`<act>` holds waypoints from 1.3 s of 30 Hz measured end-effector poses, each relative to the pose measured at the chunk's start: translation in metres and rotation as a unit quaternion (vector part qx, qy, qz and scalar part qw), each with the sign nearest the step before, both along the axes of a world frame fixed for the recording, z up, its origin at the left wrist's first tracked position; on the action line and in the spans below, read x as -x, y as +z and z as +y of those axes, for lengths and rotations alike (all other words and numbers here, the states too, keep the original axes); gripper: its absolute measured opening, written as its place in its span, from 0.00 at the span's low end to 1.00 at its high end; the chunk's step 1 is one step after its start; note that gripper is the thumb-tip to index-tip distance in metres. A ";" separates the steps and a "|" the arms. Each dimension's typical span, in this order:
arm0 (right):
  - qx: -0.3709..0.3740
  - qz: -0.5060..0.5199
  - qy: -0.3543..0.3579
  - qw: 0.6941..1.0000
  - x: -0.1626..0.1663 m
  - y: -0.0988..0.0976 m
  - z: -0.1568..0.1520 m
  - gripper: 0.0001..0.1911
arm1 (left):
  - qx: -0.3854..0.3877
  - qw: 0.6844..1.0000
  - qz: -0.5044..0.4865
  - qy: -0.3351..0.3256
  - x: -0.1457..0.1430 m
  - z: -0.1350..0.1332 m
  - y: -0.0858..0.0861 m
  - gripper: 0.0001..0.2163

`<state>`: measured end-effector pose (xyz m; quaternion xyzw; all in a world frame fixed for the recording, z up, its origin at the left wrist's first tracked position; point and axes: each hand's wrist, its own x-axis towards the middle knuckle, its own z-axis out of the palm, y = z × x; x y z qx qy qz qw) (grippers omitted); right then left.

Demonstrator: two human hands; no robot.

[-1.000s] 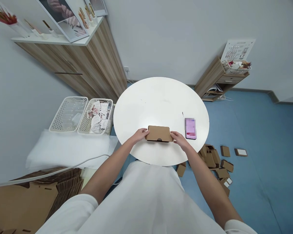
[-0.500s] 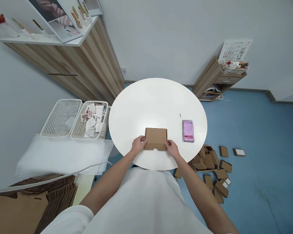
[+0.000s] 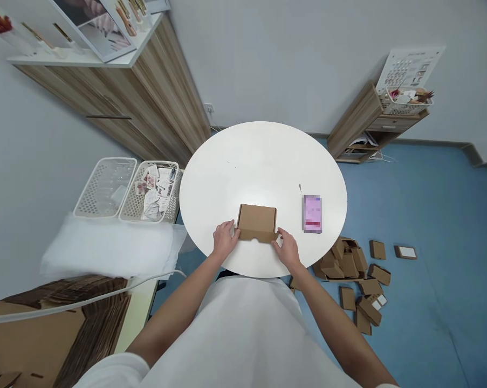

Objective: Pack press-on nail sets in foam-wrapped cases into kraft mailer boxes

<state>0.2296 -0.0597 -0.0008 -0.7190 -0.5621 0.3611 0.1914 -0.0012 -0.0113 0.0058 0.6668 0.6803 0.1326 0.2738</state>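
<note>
A small brown cardboard box (image 3: 256, 217) lies near the front edge of the white round table (image 3: 263, 156), its lid down. Along its near side runs a front flap with a small notch in the middle. My left hand (image 3: 225, 240) grips the near left corner, thumb against the flap. At the near right corner, my right hand (image 3: 287, 249) has thumb and forefinger on either side of the flap's end. Farther right on the table rests a pinkish-purple pack (image 3: 311, 214), blurred by pixels.
Left of the table stand a white basket of printed cards (image 3: 158, 191) and a basket of clear plastic (image 3: 105, 186). White foam sheets (image 3: 114, 245) and stacked flat cardboard (image 3: 36, 339) lie nearer. Several small boxes (image 3: 364, 307) are on the floor at right.
Both hands have shifted from the box's sides to its near corners. The front flap now shows as a separate strip below the lid. The view has tilted slightly.
</note>
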 end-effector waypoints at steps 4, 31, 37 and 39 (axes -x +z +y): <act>0.013 0.050 0.011 0.999 0.003 -0.001 0.005 0.29 | 0.045 0.997 -0.069 -0.014 -0.009 0.000 -0.004 0.21; 0.078 0.262 0.030 0.961 -0.026 0.027 -0.016 0.34 | 0.122 0.959 -0.234 -0.104 0.003 -0.026 0.018 0.33; 0.086 0.276 0.041 0.956 -0.017 0.045 -0.014 0.33 | 0.087 0.970 -0.184 -0.136 0.013 -0.016 0.019 0.31; 0.087 0.261 0.036 0.961 -0.015 0.050 -0.009 0.30 | 0.080 0.973 -0.161 -0.142 0.013 -0.009 0.024 0.26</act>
